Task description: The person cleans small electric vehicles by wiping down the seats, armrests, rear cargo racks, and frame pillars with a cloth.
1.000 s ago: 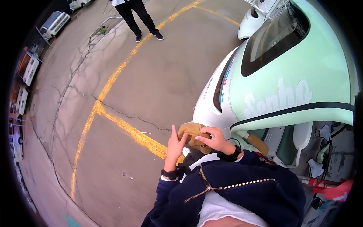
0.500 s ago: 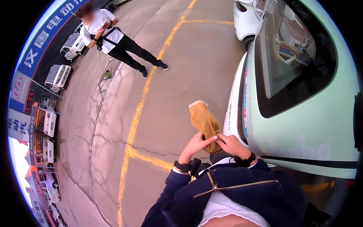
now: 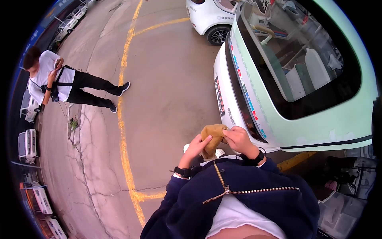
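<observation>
A tan-brown cloth (image 3: 215, 131) is held up in front of my body, bunched and folded over. My left hand (image 3: 195, 145) grips its left side, with the thumb lying along the fabric. At its upper right, my right hand (image 3: 237, 139) pinches the edge between thumb and fingers. The lower end of the cloth hangs toward my white shoes (image 3: 219, 152). Dark bands circle both my wrists.
Close on my right stands a pale green and white car (image 3: 318, 129) with a large window. Another white car (image 3: 209, 16) is parked ahead. A person (image 3: 59, 77) stands at the left. Yellow lines (image 3: 125, 159) cross the cracked pavement. A clear plastic bin (image 3: 340, 213) is at lower right.
My view has swung, bringing more of the white car ahead into sight. The cloth, stretched away from me before, is now folded down, and my right hand has moved up to its upper edge.
</observation>
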Demonstrator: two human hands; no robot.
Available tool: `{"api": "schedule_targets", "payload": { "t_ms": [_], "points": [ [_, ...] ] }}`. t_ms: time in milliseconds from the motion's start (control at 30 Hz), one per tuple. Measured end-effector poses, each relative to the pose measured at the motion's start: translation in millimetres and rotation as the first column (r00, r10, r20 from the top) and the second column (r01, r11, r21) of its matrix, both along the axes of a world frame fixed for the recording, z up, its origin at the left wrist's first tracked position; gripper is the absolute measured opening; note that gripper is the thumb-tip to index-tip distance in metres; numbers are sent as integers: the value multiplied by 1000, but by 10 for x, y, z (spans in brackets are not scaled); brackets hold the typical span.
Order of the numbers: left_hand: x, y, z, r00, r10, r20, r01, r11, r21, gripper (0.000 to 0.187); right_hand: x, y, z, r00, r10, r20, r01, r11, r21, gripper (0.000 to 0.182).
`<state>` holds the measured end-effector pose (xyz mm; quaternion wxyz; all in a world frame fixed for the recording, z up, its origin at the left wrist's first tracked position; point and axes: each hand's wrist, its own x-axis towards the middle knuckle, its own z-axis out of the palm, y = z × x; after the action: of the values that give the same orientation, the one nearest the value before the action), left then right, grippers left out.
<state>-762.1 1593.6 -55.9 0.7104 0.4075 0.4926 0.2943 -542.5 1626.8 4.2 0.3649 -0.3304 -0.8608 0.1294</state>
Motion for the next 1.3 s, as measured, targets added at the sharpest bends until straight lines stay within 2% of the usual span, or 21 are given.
{"api": "schedule_targets", "payload": {
  "t_ms": [67, 133, 200, 233, 267, 333, 367, 467, 533, 600, 667, 700, 800, 867, 933, 1033, 1067, 1200, 1233, 1267, 1300],
  "points": [
    [-253, 212, -27, 961, 12, -275, 81, 942, 326, 43, -211, 41, 82, 999, -43, -15, 43, 999, 8, 24],
    [-510, 345, -123, 953, 56, -297, 84, 895, 438, 41, -487, 84, 196, 997, -79, -25, 80, 996, 37, 25],
    [-735, 571, -186, 854, 280, -438, 50, 795, 605, 38, -671, 201, 233, 995, -99, -20, 100, 994, 53, 27],
    [-792, 643, -28, 916, 264, -303, -63, 839, 541, 36, -733, 218, 277, 990, -142, -14, 142, 989, 48, 27],
    [-831, 718, 13, 926, 226, -301, -35, 849, 528, 36, -819, 212, 279, 984, -177, -6, 177, 984, 35, 27],
    [-865, 886, 37, 955, 104, -278, 8, 927, 376, 33, -1001, 229, 260, 875, -440, -200, 408, 894, -184, 25],
    [-817, 950, -83, 973, 43, -226, 53, 914, 403, 35, -1068, 192, 227, 834, -502, -229, 420, 847, -326, 27],
    [-513, 1146, 55, 993, 71, -99, 0, 813, 583, 30, -1163, 179, 36, 728, -617, -299, 510, 779, -365, 31],
    [-323, 1386, 148, 996, -22, -84, 64, 841, 538, 37, -1109, 240, 193, 676, -661, -326, 561, 748, -353, 37],
    [6, 1678, 347, 966, 106, -236, 149, 520, 841, 42, -887, 299, 351, 571, -739, -357, 721, 659, -213, 39],
    [390, 1944, 680, 976, 26, -215, 191, 364, 912, 44, -536, 335, 399, 500, -774, -389, 846, 533, 28, 48],
    [614, 2101, 817, 983, 29, -180, 172, 176, 969, 42, -364, 332, 500, 469, -815, -340, 882, 449, 143, 53],
    [1238, 2721, 1327, 995, -71, -75, 50, -299, 953, 40, 30, 454, 935, 326, -901, -285, 862, 160, 482, 63],
    [1546, 2985, 1774, 987, -92, -132, 78, -439, 895, 39, 334, 583, 860, 186, -915, -358, 883, -4, 469, 68],
    [1846, 3111, 2074, 984, 45, -172, 172, -467, 867, 29, 519, 820, 945, -25, -960, -279, 882, -152, 446, 61],
    [2081, 3349, 1913, 962, -66, -266, 213, -430, 878, 22, 593, 1154, 657, -270, -943, -195, 837, -330, 437, 45],
    [2107, 3342, 1818, 962, -114, -249, 190, -374, 908, 24, 549, 1244, 630, -236, -942, -241, 868, -315, 384, 37],
    [1962, 3368, 1289, 938, -145, -314, 282, -207, 937, 30, 365, 1404, 448, -195, -979, -50, 954, -202, 221, 28],
    [1993, 3411, 1138, 931, -172, -323, 297, -164, 941, 32, 309, 1497, 511, -114, -992, -62, 980, -122, 155, 28],
    [1957, 3467, 997, 903, -176, -393, 364, -176, 915, 37, 265, 1636, 474, -53, -990, -131, 988, -71, 138, 31],
    [1913, 3550, 919, 856, -280, -434, 433, -71, 899, 38, 251, 1775, 339, -57, -994, -94, 968, -78, 238, 35]
  ]
}}
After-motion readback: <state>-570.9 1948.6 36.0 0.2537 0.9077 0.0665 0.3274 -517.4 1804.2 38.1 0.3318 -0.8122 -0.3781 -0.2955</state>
